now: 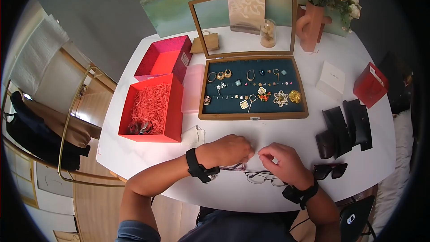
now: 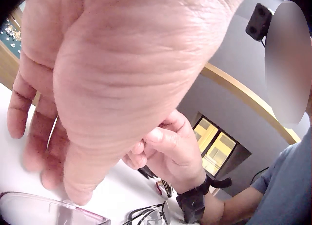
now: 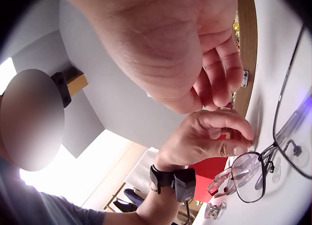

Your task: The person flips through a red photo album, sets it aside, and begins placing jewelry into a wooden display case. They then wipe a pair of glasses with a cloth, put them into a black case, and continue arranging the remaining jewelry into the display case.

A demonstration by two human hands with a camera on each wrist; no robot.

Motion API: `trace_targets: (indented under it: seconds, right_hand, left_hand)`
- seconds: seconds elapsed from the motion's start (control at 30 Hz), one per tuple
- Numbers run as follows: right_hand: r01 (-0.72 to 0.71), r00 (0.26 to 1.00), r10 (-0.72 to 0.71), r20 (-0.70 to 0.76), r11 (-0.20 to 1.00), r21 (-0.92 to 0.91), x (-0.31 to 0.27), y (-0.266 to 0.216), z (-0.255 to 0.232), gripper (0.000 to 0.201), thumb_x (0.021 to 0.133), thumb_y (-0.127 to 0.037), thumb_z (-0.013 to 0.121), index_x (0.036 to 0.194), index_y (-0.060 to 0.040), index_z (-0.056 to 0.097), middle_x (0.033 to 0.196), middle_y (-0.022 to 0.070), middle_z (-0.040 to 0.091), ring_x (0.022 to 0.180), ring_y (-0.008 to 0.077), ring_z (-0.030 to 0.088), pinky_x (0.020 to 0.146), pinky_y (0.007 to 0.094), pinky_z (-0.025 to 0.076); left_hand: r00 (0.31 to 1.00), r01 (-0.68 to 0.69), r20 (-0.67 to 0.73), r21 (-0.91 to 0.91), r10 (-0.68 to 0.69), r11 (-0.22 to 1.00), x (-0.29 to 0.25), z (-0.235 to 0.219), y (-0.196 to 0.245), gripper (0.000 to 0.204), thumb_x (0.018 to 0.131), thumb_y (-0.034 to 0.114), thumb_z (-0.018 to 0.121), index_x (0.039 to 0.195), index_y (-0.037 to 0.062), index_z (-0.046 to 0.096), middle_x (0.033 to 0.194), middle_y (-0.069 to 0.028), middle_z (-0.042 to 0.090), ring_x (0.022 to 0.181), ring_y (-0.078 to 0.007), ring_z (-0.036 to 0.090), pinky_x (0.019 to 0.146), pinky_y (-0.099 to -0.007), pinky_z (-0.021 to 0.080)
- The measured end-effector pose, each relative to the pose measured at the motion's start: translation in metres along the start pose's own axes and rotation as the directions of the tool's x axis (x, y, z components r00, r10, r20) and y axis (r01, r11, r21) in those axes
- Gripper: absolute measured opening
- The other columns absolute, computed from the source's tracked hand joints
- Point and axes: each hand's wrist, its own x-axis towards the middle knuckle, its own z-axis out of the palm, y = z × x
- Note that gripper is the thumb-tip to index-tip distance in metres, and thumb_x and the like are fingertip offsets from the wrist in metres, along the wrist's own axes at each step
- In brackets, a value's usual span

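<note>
My left hand hovers palm down over the white table, its fingers loosely extended and nothing visible between them. Beneath it in the left wrist view lies a pair of clear glasses with a thin pink rim, close to the thumb tip. To its right, my right hand has softly bent fingers, the thumb beside the fingertips, and no object shows there. Black-framed glasses rest on the table below the right hand; the right wrist view shows their lens near the left fingertips. Sunglasses lie by the right wrist.
Behind the hands stands a raised-lid wooden jewelry case with several earrings and brooches. A red box of shredded paper and a pink box are left. Dark pouches, a white box and red bag are right.
</note>
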Motion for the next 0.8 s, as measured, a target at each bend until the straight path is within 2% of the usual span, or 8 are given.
trace_targets:
  seconds: [0.1,0.2,0.3,0.43,0.5,0.7,0.73,0.8]
  right_hand:
    - [-0.002,1.0,0.002,-0.002,1.0,0.013,0.0,0.0,-0.001,0.01,0.087,-0.003,0.069,0.097,-0.003,0.066,0.081,0.0086,0.064,0.071,0.0201,0.065,0.063,0.0302,0.051]
    - [0.0,1.0,0.0,-0.006,1.0,0.015,0.0,-0.001,-0.002,0.01,0.087,-0.002,0.068,0.097,-0.003,0.066,0.08,0.0085,0.064,0.071,0.0202,0.065,0.063,0.0303,0.051]
    - [0.012,1.0,-0.012,-0.005,1.0,0.003,0.0,-0.001,-0.002,0.01,0.087,-0.002,0.068,0.097,-0.0031,0.066,0.08,0.0083,0.064,0.071,0.0202,0.064,0.063,0.0303,0.051]
    - [0.022,1.0,-0.022,0.0,1.0,-0.015,0.0,0.0,-0.002,0.01,0.087,-0.002,0.068,0.097,-0.0033,0.066,0.081,0.0083,0.065,0.071,0.0205,0.065,0.065,0.0303,0.051]
    - [0.024,1.0,-0.024,0.002,1.0,-0.018,0.0,0.0,-0.002,0.01,0.087,-0.002,0.068,0.097,-0.0034,0.066,0.081,0.0083,0.065,0.072,0.0206,0.065,0.065,0.0304,0.051]
    - [0.022,1.0,-0.022,-0.001,0.999,-0.035,0.001,0.0,-0.002,0.01,0.086,-0.002,0.069,0.095,-0.0037,0.066,0.08,0.0086,0.064,0.072,0.0214,0.065,0.066,0.0308,0.051]
    - [0.018,1.0,-0.018,0.0,0.999,-0.037,0.0,0.0,-0.002,0.01,0.086,-0.001,0.069,0.095,-0.0039,0.066,0.08,0.0087,0.064,0.072,0.0217,0.065,0.066,0.0309,0.052]
    - [0.013,1.0,-0.013,-0.003,0.999,-0.04,0.001,0.0,-0.002,0.01,0.086,-0.001,0.069,0.095,-0.004,0.066,0.079,0.0088,0.064,0.072,0.0219,0.065,0.066,0.031,0.052]
  left_hand:
    - [0.995,0.078,0.059,-0.025,-0.076,0.997,0.002,-0.003,0.007,0.009,0.085,0.012,0.065,0.082,0.0039,0.066,0.078,-0.0123,0.066,0.083,-0.0328,0.064,0.074,-0.0423,0.051]
    - [0.993,0.101,0.069,0.001,-0.101,0.995,0.005,-0.002,0.006,0.008,0.085,0.011,0.063,0.085,0.0038,0.065,0.076,-0.0145,0.065,0.081,-0.0346,0.065,0.073,-0.044,0.051]
    - [0.991,0.136,0.009,0.025,-0.136,0.99,0.008,-0.001,0.002,0.008,0.084,0.01,0.064,0.089,0.0038,0.064,0.078,-0.0157,0.064,0.082,-0.0354,0.065,0.074,-0.0453,0.051]
    - [0.994,0.104,-0.034,0.044,-0.103,0.994,0.007,0.002,-0.005,0.012,0.084,0.009,0.063,0.095,0.003,0.063,0.081,-0.0169,0.065,0.081,-0.0364,0.065,0.075,-0.0462,0.052]
    - [0.994,0.104,-0.05,0.129,-0.098,0.986,0.007,0.006,-0.003,0.015,0.082,0.006,0.063,0.096,0.0017,0.062,0.086,-0.0178,0.065,0.082,-0.0366,0.066,0.076,-0.0461,0.052]
    - [0.994,0.113,-0.02,0.227,-0.111,0.967,0.006,-0.001,0.006,0.022,0.078,0.002,0.063,0.1,0.0016,0.062,0.089,-0.0179,0.065,0.084,-0.0364,0.067,0.077,-0.045,0.053]
    - [0.994,0.113,-0.021,0.229,-0.111,0.967,0.006,-0.004,0.004,0.022,0.078,0.002,0.063,0.1,0.0016,0.062,0.089,-0.0179,0.065,0.084,-0.0364,0.067,0.077,-0.045,0.053]
    - [0.992,0.064,-0.116,0.053,-0.057,0.997,0.004,-0.016,-0.003,0.019,0.077,0.002,0.063,0.097,0.0007,0.062,0.088,-0.018,0.065,0.083,-0.0364,0.067,0.074,-0.0438,0.052]
